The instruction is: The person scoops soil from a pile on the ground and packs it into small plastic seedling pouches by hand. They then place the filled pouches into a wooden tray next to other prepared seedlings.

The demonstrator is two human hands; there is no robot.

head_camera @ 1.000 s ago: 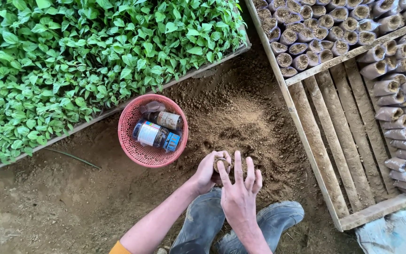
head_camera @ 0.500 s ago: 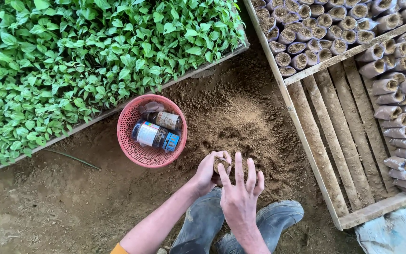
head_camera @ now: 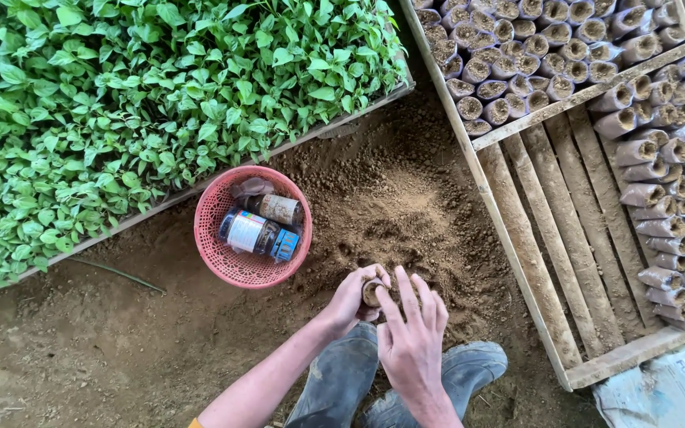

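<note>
Item 1, nearest: two dark rubber boots point(head_camera: 406, 384), planted on bare soil at the bottom edge.

Item 2: right hand point(head_camera: 411, 337), open, nothing gripped. A second ago the fingers were spread wide; they are now drawn closer together and laid over the mouth of the pot, which is judged to be soil being pressed in.

Item 3: left hand point(head_camera: 352, 297), closed around a small soil-filled pot point(head_camera: 372, 292), held just above the loose soil heap point(head_camera: 394, 214). Grip unchanged from the earlier frames.

Item 4, left: pink mesh basket point(head_camera: 223, 261) with bottles point(head_camera: 259, 234), not moved.

Item 5, right: wooden slatted crate point(head_camera: 549, 230), lined with filled pots point(head_camera: 517, 47).

Item 6, far left: seedling bed point(head_camera: 136, 103).
</note>
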